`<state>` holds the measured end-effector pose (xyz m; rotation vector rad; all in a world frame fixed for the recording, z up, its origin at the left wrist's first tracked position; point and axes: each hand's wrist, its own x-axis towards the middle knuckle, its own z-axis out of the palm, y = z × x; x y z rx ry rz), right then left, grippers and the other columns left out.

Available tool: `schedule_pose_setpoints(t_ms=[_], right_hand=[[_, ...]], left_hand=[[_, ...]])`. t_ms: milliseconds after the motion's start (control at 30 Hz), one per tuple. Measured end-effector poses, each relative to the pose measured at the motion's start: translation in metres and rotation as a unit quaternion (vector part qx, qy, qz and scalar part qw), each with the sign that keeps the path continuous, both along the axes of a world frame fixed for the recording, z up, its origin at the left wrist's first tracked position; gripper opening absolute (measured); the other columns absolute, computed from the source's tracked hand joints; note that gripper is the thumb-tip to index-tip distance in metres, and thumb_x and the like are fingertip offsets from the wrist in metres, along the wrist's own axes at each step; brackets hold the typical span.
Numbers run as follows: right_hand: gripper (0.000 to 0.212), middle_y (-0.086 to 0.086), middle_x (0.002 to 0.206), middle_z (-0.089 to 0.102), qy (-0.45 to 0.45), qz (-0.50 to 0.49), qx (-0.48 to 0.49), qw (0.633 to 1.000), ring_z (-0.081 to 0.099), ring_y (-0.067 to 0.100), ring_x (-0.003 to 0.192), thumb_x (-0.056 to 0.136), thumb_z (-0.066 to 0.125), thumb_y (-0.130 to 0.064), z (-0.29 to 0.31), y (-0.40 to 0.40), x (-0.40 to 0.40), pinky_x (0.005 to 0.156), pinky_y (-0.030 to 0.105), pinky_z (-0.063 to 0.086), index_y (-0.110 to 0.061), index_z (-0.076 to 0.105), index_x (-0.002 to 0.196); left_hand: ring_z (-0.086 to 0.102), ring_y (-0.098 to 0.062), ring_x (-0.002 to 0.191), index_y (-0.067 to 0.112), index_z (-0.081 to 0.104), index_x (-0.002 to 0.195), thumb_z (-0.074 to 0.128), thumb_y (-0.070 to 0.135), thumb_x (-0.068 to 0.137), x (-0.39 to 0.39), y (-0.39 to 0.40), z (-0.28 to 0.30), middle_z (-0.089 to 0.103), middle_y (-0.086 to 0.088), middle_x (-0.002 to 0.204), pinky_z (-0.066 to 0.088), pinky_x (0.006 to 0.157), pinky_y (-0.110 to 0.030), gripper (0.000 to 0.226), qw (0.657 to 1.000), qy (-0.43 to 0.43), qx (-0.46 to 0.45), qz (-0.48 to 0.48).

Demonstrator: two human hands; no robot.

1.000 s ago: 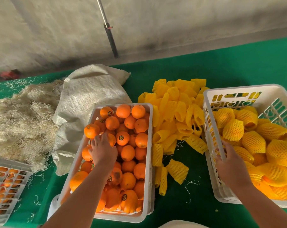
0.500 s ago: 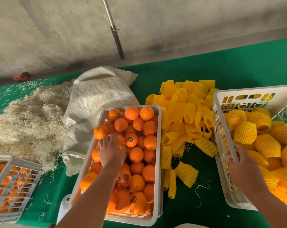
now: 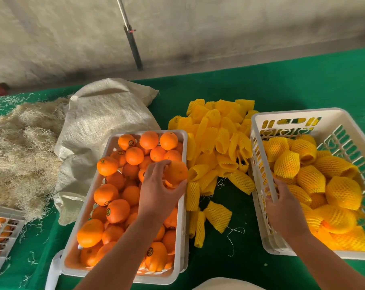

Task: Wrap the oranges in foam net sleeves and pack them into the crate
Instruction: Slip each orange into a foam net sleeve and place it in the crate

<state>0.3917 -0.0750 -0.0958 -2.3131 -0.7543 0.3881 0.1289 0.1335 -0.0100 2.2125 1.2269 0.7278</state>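
Note:
A white crate (image 3: 111,143) at centre left is full of bare oranges. My left hand (image 3: 158,191) grips one orange (image 3: 176,171), lifted at the crate's right rim. A heap of yellow foam net sleeves (image 3: 217,141) lies on the green cloth between the two crates. On the right, a second white crate (image 3: 292,114) holds several oranges wrapped in yellow sleeves (image 3: 286,164). My right hand (image 3: 282,208) is closed on that crate's left wall.
A beige woven sack (image 3: 102,122) lies behind the orange crate, with a mound of straw-like fibre (image 3: 20,147) to its left. Another crate (image 3: 1,233) shows at the bottom left edge. A dark pole (image 3: 133,47) leans against the grey wall behind the table.
My left hand moved from the left middle of the orange crate to its right side and picked up an orange. My right hand stays on the right crate's wall.

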Motion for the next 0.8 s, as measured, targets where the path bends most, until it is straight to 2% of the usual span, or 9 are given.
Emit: schedule_pose_setpoints(t_ms=[100, 167, 367, 467, 533, 567, 633, 700, 800], right_hand=[[0.059, 0.015, 0.138, 0.062, 0.002, -0.009, -0.001, 1.0, 0.072, 0.031, 0.097, 0.099, 0.069, -0.012, 0.0, 0.0, 0.001, 0.053, 0.018, 0.051, -0.021, 0.041, 0.15], [0.058, 0.012, 0.136, 0.063, -0.002, -0.008, 0.001, 1.0, 0.066, 0.02, 0.086, 0.099, 0.068, -0.013, 0.001, 0.0, 0.001, 0.05, 0.013, 0.043, -0.022, 0.041, 0.15], [0.056, 0.009, 0.132, 0.064, 0.007, -0.002, 0.005, 1.0, 0.058, 0.011, 0.081, 0.1, 0.066, -0.016, 0.001, -0.001, 0.001, 0.048, 0.013, 0.044, -0.024, 0.041, 0.15], [0.059, 0.008, 0.136, 0.062, 0.006, -0.001, -0.002, 1.0, 0.061, 0.013, 0.088, 0.099, 0.069, -0.018, 0.003, -0.001, 0.0, 0.05, 0.012, 0.044, -0.024, 0.041, 0.15], [0.064, 0.006, 0.138, 0.057, -0.018, 0.002, -0.009, 1.0, 0.063, 0.022, 0.107, 0.095, 0.075, -0.024, 0.007, -0.003, -0.001, 0.068, 0.02, 0.056, -0.023, 0.042, 0.15], [0.067, 0.005, 0.14, 0.052, -0.043, 0.007, -0.016, 0.999, 0.058, 0.025, 0.12, 0.093, 0.077, -0.029, 0.009, -0.004, -0.001, 0.082, 0.03, 0.059, -0.022, 0.042, 0.149], [0.068, 0.004, 0.146, 0.044, -0.119, 0.033, -0.03, 0.992, 0.045, 0.027, 0.135, 0.091, 0.075, -0.041, 0.014, -0.004, -0.002, 0.103, 0.041, 0.049, -0.021, 0.043, 0.148], [0.064, 0.004, 0.15, 0.042, -0.182, 0.073, -0.023, 0.98, 0.041, 0.026, 0.139, 0.091, 0.068, -0.049, 0.021, 0.002, -0.003, 0.109, 0.041, 0.044, -0.022, 0.046, 0.145], [0.059, 0.003, 0.155, 0.038, -0.197, 0.13, -0.021, 0.972, 0.035, 0.023, 0.146, 0.094, 0.065, -0.052, 0.03, 0.024, -0.007, 0.115, 0.04, 0.043, -0.022, 0.052, 0.144]], left_hand=[[0.053, -0.002, 0.107, 0.048, 0.042, 0.137, 0.073, 0.066, 0.08, 0.018, -0.022, -0.015, 0.041, 0.027, 0.131, 0.041, 0.077, -0.01, 0.068, 0.998, 0.013, -0.022, -0.058], [0.052, -0.004, 0.11, 0.048, 0.041, 0.139, 0.075, 0.064, 0.08, 0.025, -0.032, -0.028, 0.041, 0.026, 0.133, 0.039, 0.079, -0.01, 0.07, 0.995, 0.03, -0.043, -0.08], [0.04, 0.002, 0.115, 0.047, 0.038, 0.14, 0.074, 0.063, 0.083, 0.027, -0.045, -0.056, 0.039, 0.022, 0.135, 0.033, 0.086, -0.012, 0.069, 0.988, 0.088, -0.037, -0.118], [0.038, 0.003, 0.116, 0.048, 0.038, 0.141, 0.074, 0.063, 0.084, 0.028, -0.043, -0.059, 0.039, 0.022, 0.136, 0.033, 0.088, -0.013, 0.069, 0.988, 0.091, -0.037, -0.118], [0.04, -0.001, 0.118, 0.048, 0.037, 0.141, 0.073, 0.063, 0.084, 0.027, -0.043, -0.062, 0.038, 0.022, 0.136, 0.036, 0.092, -0.019, 0.069, 0.988, 0.092, -0.033, -0.12], [0.041, -0.002, 0.118, 0.048, 0.037, 0.141, 0.073, 0.063, 0.084, 0.027, -0.043, -0.064, 0.038, 0.022, 0.136, 0.038, 0.093, -0.022, 0.07, 0.988, 0.093, -0.03, -0.121], [0.042, -0.003, 0.119, 0.049, 0.035, 0.143, 0.072, 0.065, 0.084, 0.027, -0.042, -0.067, 0.037, 0.023, 0.136, 0.04, 0.093, -0.024, 0.071, 0.987, 0.096, -0.028, -0.124], [0.04, -0.004, 0.12, 0.051, 0.032, 0.144, 0.069, 0.067, 0.085, 0.028, -0.042, -0.07, 0.035, 0.024, 0.138, 0.039, 0.092, -0.025, 0.072, 0.987, 0.103, -0.028, -0.124], [0.038, -0.003, 0.12, 0.053, 0.03, 0.144, 0.068, 0.069, 0.085, 0.029, -0.041, -0.073, 0.033, 0.025, 0.139, 0.038, 0.092, -0.025, 0.072, 0.987, 0.108, -0.026, -0.12]])
